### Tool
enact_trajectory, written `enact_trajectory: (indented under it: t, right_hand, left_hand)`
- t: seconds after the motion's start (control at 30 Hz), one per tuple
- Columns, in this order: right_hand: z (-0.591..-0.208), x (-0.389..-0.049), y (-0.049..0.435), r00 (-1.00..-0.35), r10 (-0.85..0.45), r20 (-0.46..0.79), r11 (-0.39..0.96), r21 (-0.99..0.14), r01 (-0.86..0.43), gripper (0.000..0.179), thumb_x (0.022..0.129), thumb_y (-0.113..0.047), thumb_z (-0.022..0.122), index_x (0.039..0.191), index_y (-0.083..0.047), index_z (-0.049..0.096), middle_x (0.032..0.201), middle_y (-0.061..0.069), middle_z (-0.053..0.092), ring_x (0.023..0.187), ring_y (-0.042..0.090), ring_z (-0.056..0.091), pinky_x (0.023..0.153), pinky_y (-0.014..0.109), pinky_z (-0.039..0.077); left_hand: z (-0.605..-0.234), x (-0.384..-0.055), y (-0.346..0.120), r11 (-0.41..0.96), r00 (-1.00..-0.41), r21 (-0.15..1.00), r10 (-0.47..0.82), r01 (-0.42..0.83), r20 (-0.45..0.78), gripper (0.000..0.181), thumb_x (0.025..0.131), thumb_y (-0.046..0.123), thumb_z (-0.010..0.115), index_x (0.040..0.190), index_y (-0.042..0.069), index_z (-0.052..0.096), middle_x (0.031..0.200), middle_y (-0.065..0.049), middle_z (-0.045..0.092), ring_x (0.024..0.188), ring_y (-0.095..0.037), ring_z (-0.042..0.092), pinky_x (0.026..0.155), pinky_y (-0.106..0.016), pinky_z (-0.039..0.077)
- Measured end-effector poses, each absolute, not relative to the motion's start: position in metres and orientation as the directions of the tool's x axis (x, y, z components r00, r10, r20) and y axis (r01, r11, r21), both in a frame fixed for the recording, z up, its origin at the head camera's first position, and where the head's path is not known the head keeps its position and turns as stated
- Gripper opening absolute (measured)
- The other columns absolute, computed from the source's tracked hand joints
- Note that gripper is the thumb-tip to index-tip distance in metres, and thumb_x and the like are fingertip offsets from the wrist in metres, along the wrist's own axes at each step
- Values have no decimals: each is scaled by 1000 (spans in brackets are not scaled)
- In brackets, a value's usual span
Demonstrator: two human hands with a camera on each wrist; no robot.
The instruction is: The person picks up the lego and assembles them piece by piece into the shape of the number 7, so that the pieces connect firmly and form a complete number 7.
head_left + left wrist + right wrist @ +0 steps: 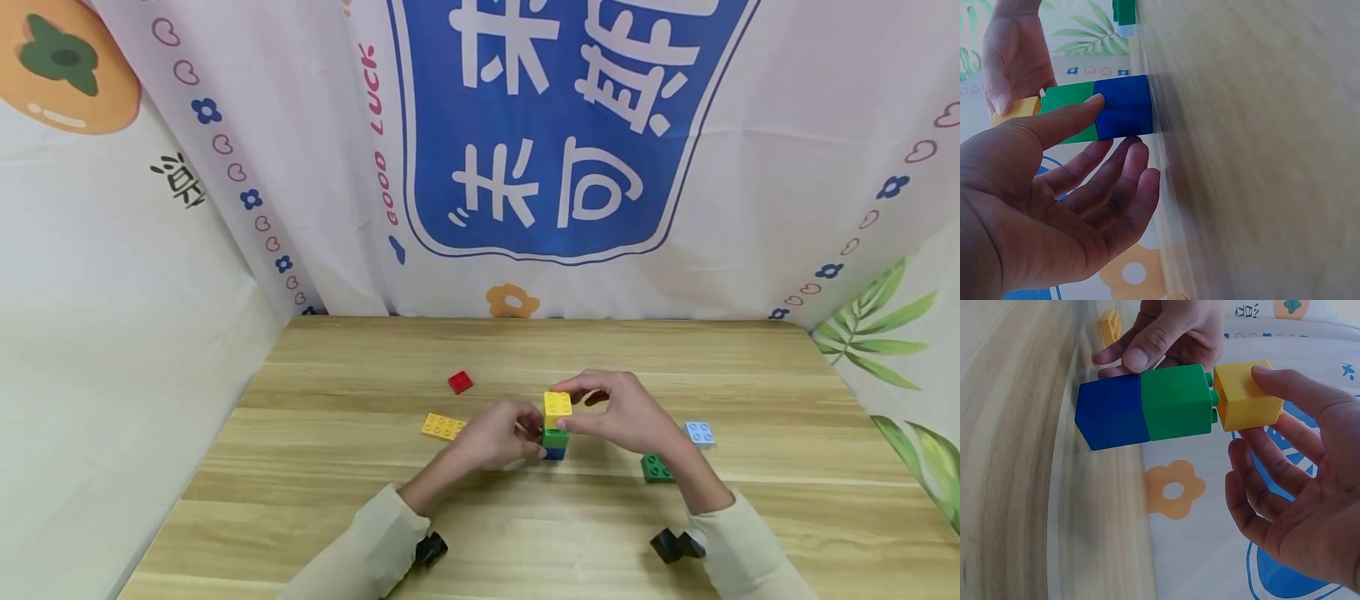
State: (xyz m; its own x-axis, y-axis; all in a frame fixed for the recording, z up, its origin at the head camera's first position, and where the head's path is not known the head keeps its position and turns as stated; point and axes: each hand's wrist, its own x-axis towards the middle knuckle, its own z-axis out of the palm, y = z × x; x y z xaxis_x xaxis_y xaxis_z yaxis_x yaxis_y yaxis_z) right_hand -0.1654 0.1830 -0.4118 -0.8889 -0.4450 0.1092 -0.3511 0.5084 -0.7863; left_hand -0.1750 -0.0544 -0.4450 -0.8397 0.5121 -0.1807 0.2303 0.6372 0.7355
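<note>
A blue block [1112,412] stands on the wooden table with a green block [1177,403] stacked on it. My left hand [495,435] steadies this stack from the left, its thumb on the near side at the seam between the two blocks and its fingers curled around the far side. Between thumb and fingers, my right hand [618,412] pinches a yellow block [1247,394] straight above the green one. A narrow gap in the right wrist view shows the green studs right at the yellow block's underside.
Left of the stack lie a long yellow-orange brick [442,426] and, farther back, a small red brick [461,382]. To the right are a dark green brick [656,469] and a light blue brick [700,432], near my right forearm. A printed curtain [345,275] hangs behind the table.
</note>
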Motion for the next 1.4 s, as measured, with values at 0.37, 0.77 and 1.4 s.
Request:
enact_trajectory:
  t: [0.37,0.77,1.4]
  right_hand:
    - [-416,-163,186,-895,-436,94,534,-774,-342,41,90,-30,89,128,-18,78,116,-4,78,107,27,71,91,32,62]
    - [-417,-163,188,-890,-443,107,522,-776,-353,41,89,-28,90,127,-18,79,114,-4,79,105,30,72,92,51,64]
    - [-416,-164,187,-889,-446,105,571,-731,-373,41,90,-31,89,128,-21,80,110,-6,79,97,14,70,86,39,60]
  left_hand:
    - [-448,-175,-53,644,-842,732,506,222,-189,26,89,15,90,113,12,79,105,0,79,90,-8,70,84,-29,62]
    - [-447,-176,-53,638,-839,734,514,232,-181,28,89,14,90,114,11,78,106,-2,80,92,-11,72,86,-31,63]
    - [-446,-176,-53,645,-841,727,510,235,-181,27,90,15,89,114,12,78,106,-1,79,92,-11,71,84,-30,63]
